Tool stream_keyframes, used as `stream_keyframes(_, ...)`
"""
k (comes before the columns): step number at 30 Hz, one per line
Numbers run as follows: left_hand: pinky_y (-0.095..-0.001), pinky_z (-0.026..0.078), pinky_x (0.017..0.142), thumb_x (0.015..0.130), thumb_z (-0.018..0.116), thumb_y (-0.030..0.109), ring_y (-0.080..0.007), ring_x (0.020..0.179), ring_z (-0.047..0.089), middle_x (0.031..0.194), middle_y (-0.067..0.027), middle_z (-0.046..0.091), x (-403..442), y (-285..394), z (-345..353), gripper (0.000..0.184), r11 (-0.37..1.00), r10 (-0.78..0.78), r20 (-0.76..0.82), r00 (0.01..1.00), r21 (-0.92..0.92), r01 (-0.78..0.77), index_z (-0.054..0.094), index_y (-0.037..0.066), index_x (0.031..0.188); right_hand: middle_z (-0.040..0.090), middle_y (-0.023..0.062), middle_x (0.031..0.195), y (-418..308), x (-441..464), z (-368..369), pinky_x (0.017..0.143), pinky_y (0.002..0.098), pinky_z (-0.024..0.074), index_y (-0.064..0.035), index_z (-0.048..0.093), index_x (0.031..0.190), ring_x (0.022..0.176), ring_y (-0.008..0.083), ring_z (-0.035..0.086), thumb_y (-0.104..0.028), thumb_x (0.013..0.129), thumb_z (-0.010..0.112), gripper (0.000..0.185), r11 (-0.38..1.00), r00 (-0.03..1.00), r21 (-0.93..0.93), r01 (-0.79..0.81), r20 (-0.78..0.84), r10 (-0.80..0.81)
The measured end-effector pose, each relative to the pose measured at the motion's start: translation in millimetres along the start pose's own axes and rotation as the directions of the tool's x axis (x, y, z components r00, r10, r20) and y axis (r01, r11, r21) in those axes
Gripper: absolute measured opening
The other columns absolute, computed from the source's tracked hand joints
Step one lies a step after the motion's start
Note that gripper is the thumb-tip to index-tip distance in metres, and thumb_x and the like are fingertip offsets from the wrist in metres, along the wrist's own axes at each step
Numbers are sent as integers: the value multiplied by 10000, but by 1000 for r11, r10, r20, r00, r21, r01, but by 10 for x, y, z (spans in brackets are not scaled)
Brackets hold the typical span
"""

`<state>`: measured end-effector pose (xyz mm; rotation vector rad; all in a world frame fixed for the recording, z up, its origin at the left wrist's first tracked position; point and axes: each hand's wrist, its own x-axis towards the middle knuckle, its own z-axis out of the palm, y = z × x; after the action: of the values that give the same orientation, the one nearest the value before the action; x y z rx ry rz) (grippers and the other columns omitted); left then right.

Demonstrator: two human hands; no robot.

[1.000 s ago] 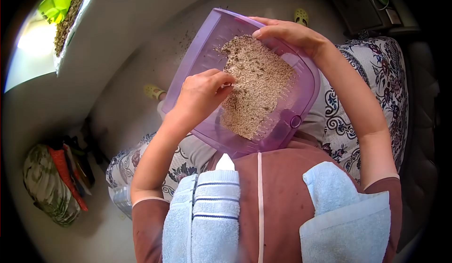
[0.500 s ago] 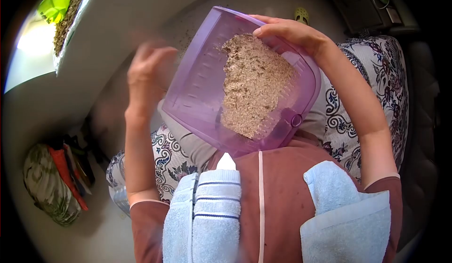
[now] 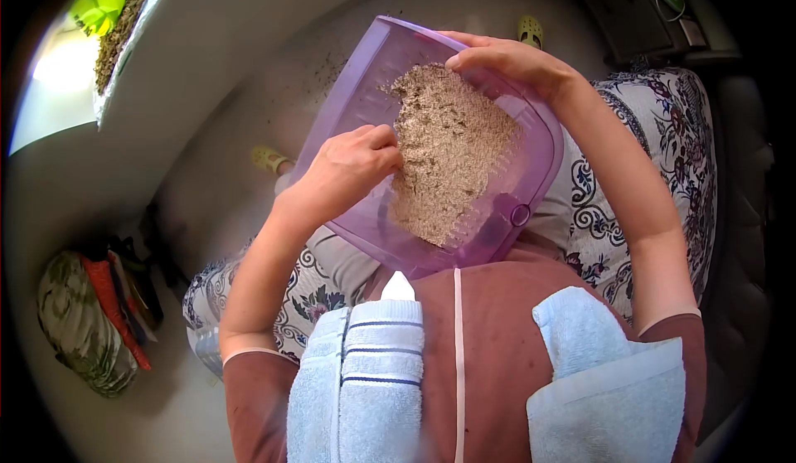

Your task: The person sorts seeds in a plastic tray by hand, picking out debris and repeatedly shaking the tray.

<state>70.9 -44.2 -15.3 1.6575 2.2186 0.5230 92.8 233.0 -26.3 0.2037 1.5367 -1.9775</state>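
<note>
A purple see-through plastic scoop tray (image 3: 348,115) rests tilted on my lap. In it lies a heap of pale, grain-like material (image 3: 456,148) with darker bits along its left edge. My right hand (image 3: 510,61) grips the tray's upper right rim, thumb inside and fingers behind. At the heap's left edge is my left hand (image 3: 356,164), its fingers pinched together against the grains. Whatever sits between those fingertips is hidden.
A white sack (image 3: 124,73) with dark brown contents and a bright green container (image 3: 101,3) is at the upper left. Patterned fabric (image 3: 655,131) covers the seat. Dark crumbs (image 3: 332,67) lie on the floor near yellow-green clogs (image 3: 531,30). Bags (image 3: 87,322) stand lower left.
My left hand has come from outside the tray, left of it, over to the heap's left edge, fingers now closed there. My right hand keeps its grip on the rim.
</note>
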Motion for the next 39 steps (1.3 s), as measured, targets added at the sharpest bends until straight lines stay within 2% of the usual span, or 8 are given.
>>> stream_keyframes(3,-329,511,703,798,656,60,-221,827,610,879,-41,581,1,36,22,99,994,41,2,999,102,-41,601,65,880,629,78,1127,23,-25,40,758,236,539,-97,408,1424,902,98,626,-167,888,557,561,998,999,61,20,-49,-17)
stream_keyframes(9,-290,525,651,841,646,30,-193,710,644,814,-44,632,-33,99,-53,118,968,-150,-57,987,-211,135,578,39,937,626,84,1136,21,-47,28,755,239,542,-95,407,1425,899,102,631,-161,886,555,563,995,999,100,31,-12,-30)
stream_keyframes(12,-241,535,644,836,661,0,-103,700,658,810,-21,678,15,165,-87,155,777,-383,-92,919,-570,267,588,32,969,623,89,1140,-11,-58,56,770,245,541,-86,394,1429,915,104,629,-164,885,554,572,997,999,72,8,-32,-5)
stream_keyframes(27,-221,545,670,836,673,-14,-78,756,656,854,-44,700,56,-5,-262,141,783,-471,-252,845,-560,269,681,0,976,610,99,1167,67,-20,3,803,254,535,-84,380,1433,942,121,628,-176,885,564,585,993,999,109,41,-16,-39)
stream_keyframes(32,-233,541,655,888,643,71,-108,769,668,949,-78,705,126,83,-292,145,787,-320,66,945,-536,305,674,17,1018,608,97,1172,46,-22,28,795,248,533,-88,380,1435,944,116,625,-176,881,569,592,991,999,126,35,-8,-34)
stream_keyframes(35,-245,534,646,899,640,137,-135,768,670,1030,-89,691,161,189,-249,162,927,-333,-112,936,-220,304,677,41,1025,609,91,1169,61,-54,14,773,237,533,-92,382,1435,936,110,624,-170,879,566,591,991,999,133,24,-24,-21)
stream_keyframes(36,-267,531,674,902,639,167,-150,791,658,1072,-90,675,111,77,-209,174,968,-250,-358,900,-97,231,680,65,1037,609,88,1168,63,-52,2,765,234,533,-95,383,1435,933,107,624,-168,879,564,590,991,1000,134,21,-26,-18)
stream_keyframes(39,-269,464,890,930,583,83,-168,1072,566,1295,-77,531,-231,-102,-221,174,877,-473,-740,479,-347,332,656,46,1084,612,79,1159,60,-117,-35,745,223,532,-102,388,1434,923,102,623,-165,880,559,583,995,997,101,14,-77,-6)
